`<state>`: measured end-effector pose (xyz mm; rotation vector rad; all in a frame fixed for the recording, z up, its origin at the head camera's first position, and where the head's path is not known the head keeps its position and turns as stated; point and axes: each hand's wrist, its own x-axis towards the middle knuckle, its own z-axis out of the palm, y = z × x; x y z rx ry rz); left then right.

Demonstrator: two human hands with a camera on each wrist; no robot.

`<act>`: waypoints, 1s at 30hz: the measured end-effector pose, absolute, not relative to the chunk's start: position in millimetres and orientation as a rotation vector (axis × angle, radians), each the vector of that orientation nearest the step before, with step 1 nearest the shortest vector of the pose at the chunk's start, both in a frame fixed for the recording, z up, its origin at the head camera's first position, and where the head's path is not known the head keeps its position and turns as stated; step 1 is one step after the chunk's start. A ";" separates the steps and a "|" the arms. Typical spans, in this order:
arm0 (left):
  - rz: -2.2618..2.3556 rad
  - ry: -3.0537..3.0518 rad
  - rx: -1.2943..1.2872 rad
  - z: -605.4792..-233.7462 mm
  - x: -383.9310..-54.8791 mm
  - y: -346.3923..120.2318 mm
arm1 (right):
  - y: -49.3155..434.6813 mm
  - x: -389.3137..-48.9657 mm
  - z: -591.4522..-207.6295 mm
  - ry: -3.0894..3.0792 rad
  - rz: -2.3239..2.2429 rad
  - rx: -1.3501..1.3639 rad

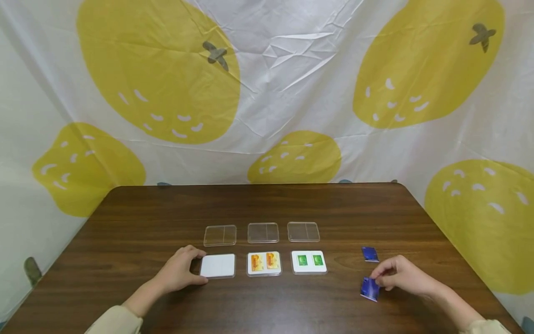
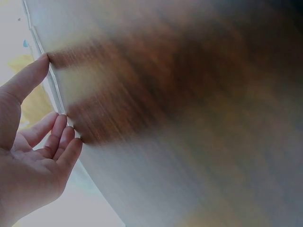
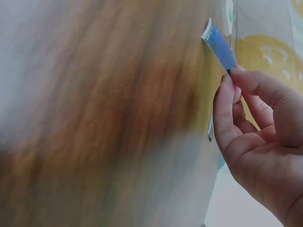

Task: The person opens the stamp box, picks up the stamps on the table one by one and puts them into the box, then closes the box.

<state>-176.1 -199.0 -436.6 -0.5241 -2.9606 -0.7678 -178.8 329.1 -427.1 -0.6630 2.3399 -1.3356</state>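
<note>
In the head view, my left hand [image 1: 179, 269] spans the left side of a shallow clear plastic case [image 1: 235, 273] with a white insert [image 1: 218, 266]. Thumb and index finger sit at its near and far edges. In the left wrist view the left hand [image 2: 40, 127] has its fingertips down at tabletop level, along the case's edge. My right hand [image 1: 402, 277] pinches a small blue foil packet [image 1: 369, 288] by its right corner, between thumb and index finger; the packet [image 3: 220, 46] tilts upward in the right wrist view. A second blue packet [image 1: 369, 253] lies just beyond.
Right of the left hand's case lie a case with two orange packets [image 1: 265, 263] and one with two green packets [image 1: 309, 261]. Behind them are three clear lids [image 1: 220, 235], [image 1: 263, 232], [image 1: 303, 231] in a row on the brown wooden table [image 1: 267, 306]. A lemon-print cloth [image 1: 292, 93] hangs behind.
</note>
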 end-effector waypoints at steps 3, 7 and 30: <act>-0.768 -2.959 -0.525 -436.7 -176.0 -199.0 | 324.9 -180.9 -424.2 2.278 -1.386 -0.662; -0.769 -2.958 -0.522 -437.1 -176.1 -199.1 | 316.7 -184.7 -420.4 2.239 -1.385 -0.672; -0.765 -2.963 -0.523 -435.0 -175.9 -198.5 | 156.2 -232.9 -400.1 2.226 -1.310 -0.803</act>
